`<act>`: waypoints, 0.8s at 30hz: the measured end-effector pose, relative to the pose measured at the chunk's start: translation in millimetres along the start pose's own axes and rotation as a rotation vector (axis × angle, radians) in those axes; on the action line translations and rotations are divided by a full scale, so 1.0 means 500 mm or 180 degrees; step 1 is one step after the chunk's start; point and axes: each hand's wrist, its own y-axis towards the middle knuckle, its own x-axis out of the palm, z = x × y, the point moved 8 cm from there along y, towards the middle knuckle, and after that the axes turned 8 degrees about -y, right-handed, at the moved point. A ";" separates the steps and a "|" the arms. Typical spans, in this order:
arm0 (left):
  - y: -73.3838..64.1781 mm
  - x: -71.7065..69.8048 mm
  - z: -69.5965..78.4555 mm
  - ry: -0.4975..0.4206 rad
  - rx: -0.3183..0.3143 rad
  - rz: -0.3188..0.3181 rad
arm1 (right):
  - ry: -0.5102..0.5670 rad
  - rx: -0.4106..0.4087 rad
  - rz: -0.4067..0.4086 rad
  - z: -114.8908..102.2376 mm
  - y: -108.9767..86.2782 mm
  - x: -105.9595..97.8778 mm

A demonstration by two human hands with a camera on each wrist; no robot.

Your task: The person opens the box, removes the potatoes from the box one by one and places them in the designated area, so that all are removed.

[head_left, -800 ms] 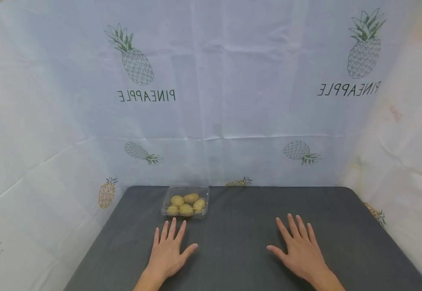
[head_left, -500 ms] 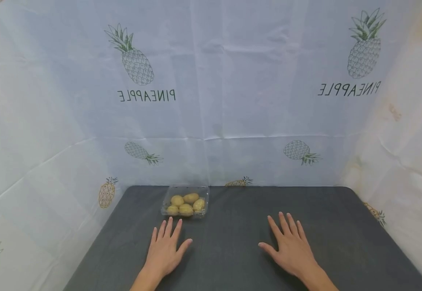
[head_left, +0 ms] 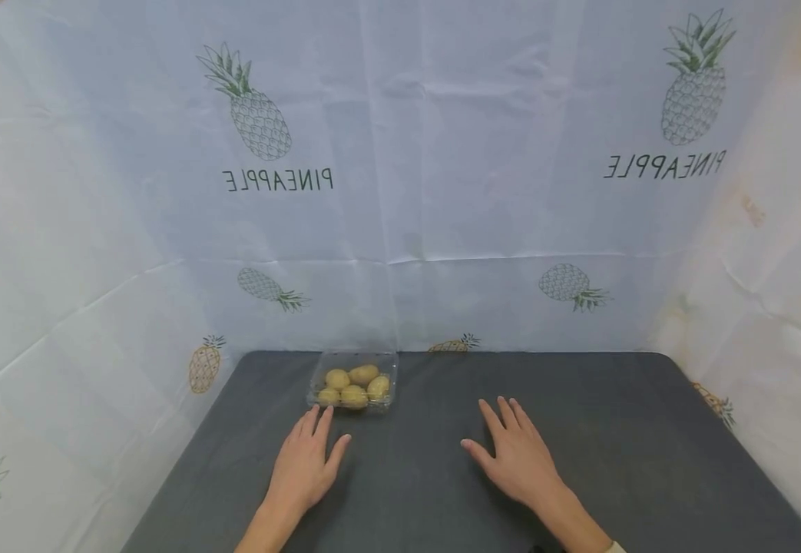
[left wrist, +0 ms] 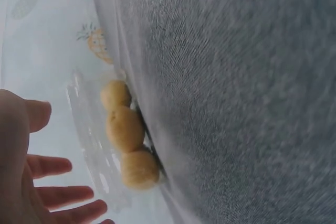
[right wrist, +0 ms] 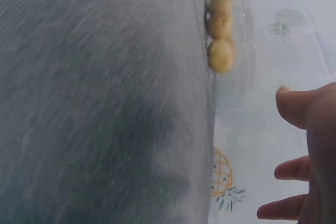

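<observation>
A clear plastic box (head_left: 352,358) stands at the back left of the dark table, with several small yellow-brown potatoes (head_left: 354,397) inside it. Just in front of its near left edge is my left hand (head_left: 299,468), fingers stretched out and thumb apart, holding nothing. Farther right, my right hand (head_left: 519,458) hovers with straight fingers, also holding nothing and apart from the box. In the left wrist view the left hand (left wrist: 31,177) spreads its fingers beside the box. The right wrist view has the right thumb and fingers (right wrist: 294,169) extended, with the potatoes (right wrist: 220,30) farther off.
The dark grey table (head_left: 435,491) has rounded far corners. A pale cloth (head_left: 469,192) printed with pineapples hangs behind it and on both sides. A small dark object (head_left: 540,548) shows at the bottom edge, near the right wrist.
Both hands have moved forward and to the left, the right one farther, so it is nearer the middle of the table. The box of potatoes has stayed in place.
</observation>
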 end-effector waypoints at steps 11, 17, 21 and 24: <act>0.027 -0.039 -0.024 -0.0011 0.0192 0.0605 | 0.0422 0.0087 0.0065 -0.071 0.048 0.020; 0.044 -0.039 -0.039 -0.0197 0.0086 0.0587 | 0.0566 0.0087 0.0130 -0.107 0.073 0.029; 0.061 -0.037 -0.052 -0.0318 -0.0055 0.0541 | 0.0696 0.0000 0.0174 -0.130 0.088 0.036; 0.076 -0.032 -0.059 -0.0463 -0.0099 0.0504 | 0.0834 0.0013 0.0185 -0.141 0.096 0.039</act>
